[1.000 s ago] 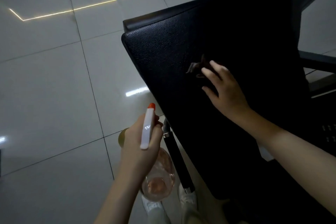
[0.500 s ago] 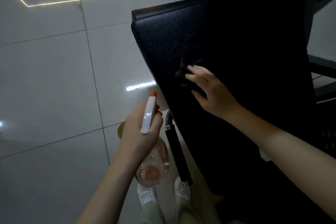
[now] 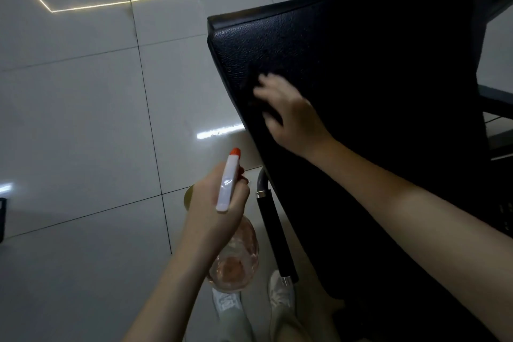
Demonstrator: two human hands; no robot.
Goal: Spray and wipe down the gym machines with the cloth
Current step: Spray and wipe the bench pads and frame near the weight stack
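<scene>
Cloth (image 3: 249, 90) — dark, blurred, centre frame on black seat pad (image 3: 361, 64); right grip (image 3: 288, 116) presses it with outstretched fingers, for wiping. Spray bottle (image 3: 228, 183), lower centre — left grip (image 3: 213, 203) curled round it, probably ready to respray.

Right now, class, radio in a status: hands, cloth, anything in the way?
Left hand grips spray bottle, beside the pad. Right hand presses dark cloth on pad, blurred. Black handle beside pad's edge, off the wiped face.
</scene>
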